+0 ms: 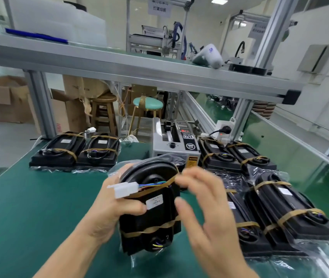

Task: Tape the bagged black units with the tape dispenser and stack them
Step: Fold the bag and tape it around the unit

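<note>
A bagged black unit (151,215) stands tilted on end above the green table, with two brown tape bands round it and a white connector at its upper left. My left hand (111,209) grips its left side, thumb across the front. My right hand (201,201) is blurred beside its right edge, fingers spread, fingertips at the upper tape band. The grey tape dispenser (175,145) stands just behind the unit. Taped units lie in a pair at the back left (75,151) and in a group on the right (280,213).
The green table (29,207) has bare mat on its left half. An aluminium shelf frame (139,69) crosses overhead. A power strip (222,127) sits behind the dispenser. Stools and cardboard boxes (3,97) stand beyond the table.
</note>
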Tool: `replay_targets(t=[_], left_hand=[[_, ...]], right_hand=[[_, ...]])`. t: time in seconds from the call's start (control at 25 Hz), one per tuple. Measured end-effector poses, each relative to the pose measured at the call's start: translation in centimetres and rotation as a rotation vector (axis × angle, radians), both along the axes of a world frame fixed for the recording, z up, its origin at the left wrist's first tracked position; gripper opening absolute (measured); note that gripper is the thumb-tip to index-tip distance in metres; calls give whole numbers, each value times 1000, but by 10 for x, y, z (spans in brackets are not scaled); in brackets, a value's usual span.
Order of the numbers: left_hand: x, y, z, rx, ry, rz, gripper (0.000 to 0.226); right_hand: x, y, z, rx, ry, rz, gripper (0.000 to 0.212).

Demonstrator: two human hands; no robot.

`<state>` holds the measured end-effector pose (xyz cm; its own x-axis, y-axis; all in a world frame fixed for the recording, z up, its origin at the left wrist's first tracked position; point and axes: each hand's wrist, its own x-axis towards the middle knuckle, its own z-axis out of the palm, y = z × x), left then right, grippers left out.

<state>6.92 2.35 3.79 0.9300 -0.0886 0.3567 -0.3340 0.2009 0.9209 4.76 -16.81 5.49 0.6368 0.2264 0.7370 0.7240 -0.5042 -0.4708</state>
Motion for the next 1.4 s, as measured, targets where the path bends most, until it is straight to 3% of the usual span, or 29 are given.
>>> replay_targets(t=[0.16,0.32,0.44,0.6,0.72,0.8,0.88,0.96,1.08,1.2,1.28,1.4], left_hand=[[0,30,-1,119,-84,-53,75],[-2,51,-4,223,-100,8,71],[-6,56,-11,299,-85,-32,65],[-22,60,-19,307,-39,-37,68],[-8,52,-2,192,105,158,67],[-19,58,-1,349,38,62,55],[-34,67,7,497,-94,112,40],[-47,67,24,699,-198,27,55],[-49,63,12,596,-98,87,72],[-43,50,-4,556,-164,267,75],[-42,48,-8,575,-225,380,68],[-38,52,-15,578,-260,525,65]], right_hand=[[36,13,31,26,299,232,46],[55,33,32,138,549,473,12],[61,48,26,173,674,431,19],[67,70,12,126,975,221,26],[68,80,7,161,1089,205,21],[71,82,7,228,1155,217,23],[70,85,6,293,1195,278,28],[66,87,3,347,1206,330,30],[62,86,-1,468,1226,385,28],[62,86,-9,560,1276,409,22],[65,86,-21,643,1257,323,29],[78,71,-42,663,1014,-51,25]])
